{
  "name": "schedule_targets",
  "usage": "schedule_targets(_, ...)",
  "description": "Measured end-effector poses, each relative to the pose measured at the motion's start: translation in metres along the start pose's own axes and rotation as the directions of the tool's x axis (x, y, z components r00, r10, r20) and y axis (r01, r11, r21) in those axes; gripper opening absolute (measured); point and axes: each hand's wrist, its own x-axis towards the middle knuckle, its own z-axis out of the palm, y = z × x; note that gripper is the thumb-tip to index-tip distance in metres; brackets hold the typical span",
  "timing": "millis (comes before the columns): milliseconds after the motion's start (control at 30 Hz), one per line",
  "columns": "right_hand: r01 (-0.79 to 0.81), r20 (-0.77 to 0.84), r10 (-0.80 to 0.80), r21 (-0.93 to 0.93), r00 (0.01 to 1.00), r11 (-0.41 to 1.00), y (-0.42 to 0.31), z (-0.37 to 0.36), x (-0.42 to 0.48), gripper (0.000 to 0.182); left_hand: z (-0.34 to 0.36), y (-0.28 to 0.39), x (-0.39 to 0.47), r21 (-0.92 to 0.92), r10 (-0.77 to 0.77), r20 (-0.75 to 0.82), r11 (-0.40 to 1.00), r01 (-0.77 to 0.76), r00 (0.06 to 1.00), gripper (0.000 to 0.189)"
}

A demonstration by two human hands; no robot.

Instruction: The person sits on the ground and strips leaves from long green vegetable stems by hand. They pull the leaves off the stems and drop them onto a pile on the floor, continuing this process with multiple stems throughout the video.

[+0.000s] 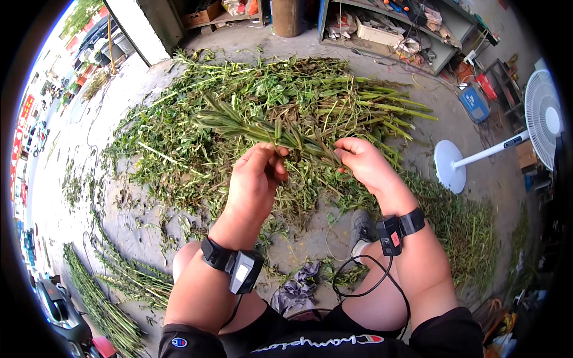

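Note:
A stalk top thick with long green seed pods, sesame by its look, lies crosswise in front of me above a heap of cut plants. My left hand pinches it near the middle from below, thumb against the pods. At the narrower right end, my right hand grips the stalk between thumb and fingers. Beneath and beyond both hands spreads the heap of green and browning stems and leaves. Its bare cut stem ends point right.
A white pedestal fan stands at right. Bundled podded stalks lie at lower left. A grey cloth rests between my feet. Cluttered metal shelving and a blue case are farther back. Wrist devices trail black cables.

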Motion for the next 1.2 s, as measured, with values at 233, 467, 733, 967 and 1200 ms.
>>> schedule_targets(233,0.009,-0.017,-0.009,-0.003,1.0,1.0,-0.008,0.008,0.008,0.016,0.004,-0.001,0.007,0.057,-0.111,-0.026,0.992,0.112,0.994,0.018)
schedule_targets(467,0.075,-0.109,-0.083,-0.071,0.991,0.995,-0.008,-0.007,0.016,0.016,0.01,0.016,-0.006,0.288,0.006,-0.109,0.957,0.026,0.994,0.021)
schedule_targets(733,0.104,-0.174,-0.146,-0.23,0.974,0.968,0.01,-0.009,0.021,0.02,-0.022,0.064,-0.013,0.009,0.012,-0.183,1.0,-0.011,0.983,0.025)
schedule_targets(967,0.044,-0.111,-0.089,-0.353,0.99,0.935,0.022,-0.001,0.014,0.02,-0.064,0.105,-0.023,0.25,0.461,-0.149,0.873,-0.418,0.875,0.024)
schedule_targets(1200,0.029,0.021,-0.022,-0.41,1.0,0.912,0.034,0.006,-0.014,0.02,-0.124,0.136,-0.011,0.313,0.547,-0.486,0.837,-0.448,0.682,0.022)
